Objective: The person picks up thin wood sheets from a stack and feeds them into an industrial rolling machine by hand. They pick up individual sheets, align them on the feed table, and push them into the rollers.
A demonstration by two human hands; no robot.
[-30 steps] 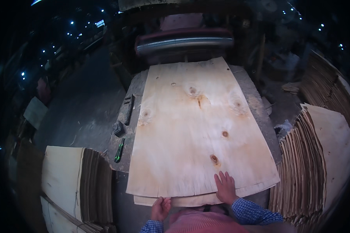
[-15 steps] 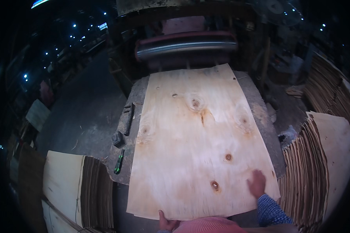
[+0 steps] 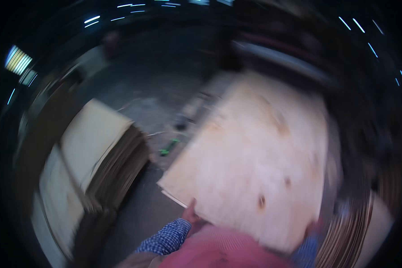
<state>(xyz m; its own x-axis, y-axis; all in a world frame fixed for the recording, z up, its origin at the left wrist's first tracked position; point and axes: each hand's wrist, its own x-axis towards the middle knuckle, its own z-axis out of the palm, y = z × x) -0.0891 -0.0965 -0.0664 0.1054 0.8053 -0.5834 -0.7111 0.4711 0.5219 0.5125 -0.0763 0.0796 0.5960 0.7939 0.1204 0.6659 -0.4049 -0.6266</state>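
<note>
Left hand grips the sheet's near edge

The pale wooden sheet [image 3: 254, 156] lies on the desk [image 3: 334, 172], its near edge by the person's pink-clad front. The left hand [image 3: 192, 215] grasps that edge near the left corner, a digit on top; another layer's edge shows beneath the corner. The right hand [image 3: 315, 228] is at the near right corner, too blurred to tell whether it grips. A green tool [image 3: 169, 147] lies left of the sheet. A left stack [image 3: 120, 163] and a right stack [image 3: 350, 228] flank the desk.
</note>
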